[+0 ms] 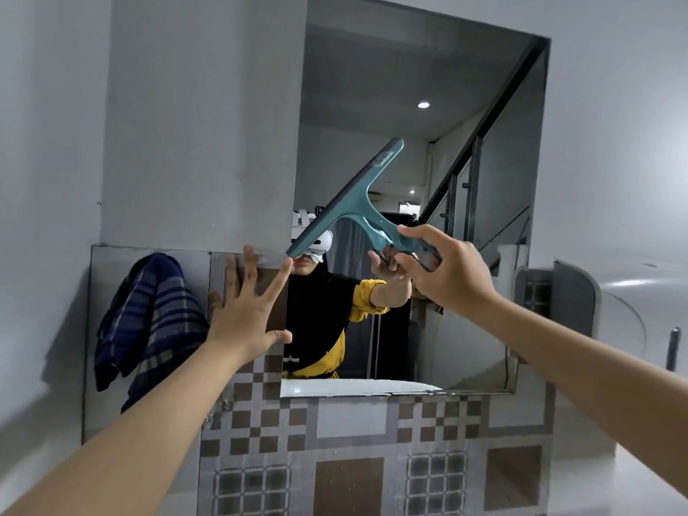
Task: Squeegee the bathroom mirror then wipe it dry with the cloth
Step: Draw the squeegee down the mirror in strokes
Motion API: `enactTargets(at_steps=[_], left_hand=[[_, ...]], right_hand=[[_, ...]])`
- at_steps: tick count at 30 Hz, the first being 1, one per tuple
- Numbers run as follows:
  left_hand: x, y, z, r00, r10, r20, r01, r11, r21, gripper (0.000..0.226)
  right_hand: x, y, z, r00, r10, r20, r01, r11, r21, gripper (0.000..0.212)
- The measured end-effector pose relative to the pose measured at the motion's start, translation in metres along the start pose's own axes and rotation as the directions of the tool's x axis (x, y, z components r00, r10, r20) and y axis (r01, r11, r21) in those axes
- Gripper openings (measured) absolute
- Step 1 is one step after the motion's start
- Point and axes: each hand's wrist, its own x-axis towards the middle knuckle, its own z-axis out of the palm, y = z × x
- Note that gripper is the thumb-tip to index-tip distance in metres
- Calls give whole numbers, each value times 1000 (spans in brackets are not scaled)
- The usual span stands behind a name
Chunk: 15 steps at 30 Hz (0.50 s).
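Note:
A tall mirror (402, 91) hangs on the wall ahead and reflects a person, a ceiling light and a staircase. My right hand (446, 270) grips the handle of a teal squeegee (353, 202), whose blade slants from upper right down to lower left against the glass near the mirror's left edge. My left hand (245, 310) is spread flat, fingers apart, on the patterned tile at the mirror's lower left corner. A dark blue striped cloth (149, 322) hangs on the wall left of that hand.
Brown and grey checked tiles (350, 441) cover the wall below the mirror. Plain grey wall (201, 124) lies left of the glass. A white curved basin edge (625, 292) and a dark tap handle (673, 348) sit at the right.

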Motion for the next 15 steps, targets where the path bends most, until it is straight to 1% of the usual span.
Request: enactTargets(at_steps=[8, 11, 15], left_hand=[[-1, 1, -4, 1000, -17, 26, 16, 999, 33, 119], [0, 2, -4, 999, -22, 42, 20, 999, 50, 119], [-1, 4, -5, 999, -21, 39, 18, 998, 63, 120]], right_hand=[[4, 30, -25, 996, -76, 55, 79, 996, -39, 35], [-2, 49, -39, 996, -53, 74, 56, 998, -32, 35], [-16, 86, -61, 998, 16, 56, -14, 999, -36, 33]])
